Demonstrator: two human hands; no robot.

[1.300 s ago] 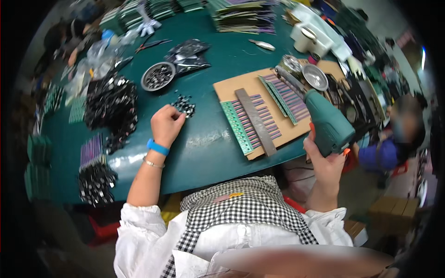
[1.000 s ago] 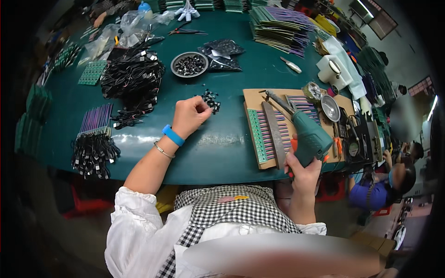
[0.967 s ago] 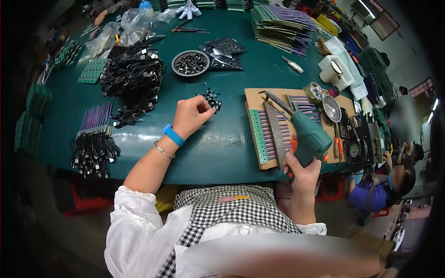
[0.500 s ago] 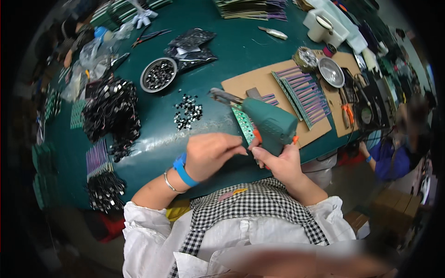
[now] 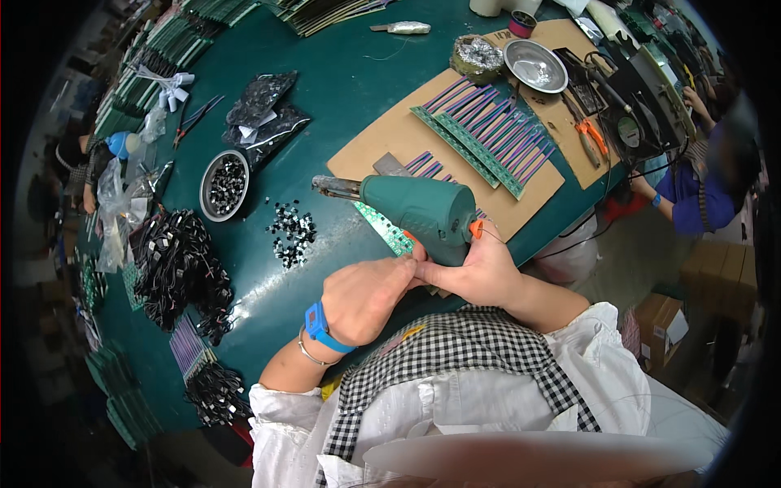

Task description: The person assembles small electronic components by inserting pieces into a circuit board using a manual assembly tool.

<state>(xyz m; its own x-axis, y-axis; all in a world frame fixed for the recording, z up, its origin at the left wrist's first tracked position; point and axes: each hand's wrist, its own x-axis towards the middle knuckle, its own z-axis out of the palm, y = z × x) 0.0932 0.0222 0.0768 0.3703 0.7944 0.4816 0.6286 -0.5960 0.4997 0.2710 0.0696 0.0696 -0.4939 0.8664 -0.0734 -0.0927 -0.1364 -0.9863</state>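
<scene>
Green pistol-shaped tool — metal-nosed, orange-trimmed

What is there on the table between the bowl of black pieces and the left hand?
In the head view, a scatter of small black pieces lies on the green table between that bowl and the left hand.

On the table, a bowl of small parts lies left of the cardboard bearing circuit boards and behind the cable pile.

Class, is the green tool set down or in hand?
In hand: the right-hand grip holds the green tool by its handle, and its body hides part of the cardboard.
</scene>
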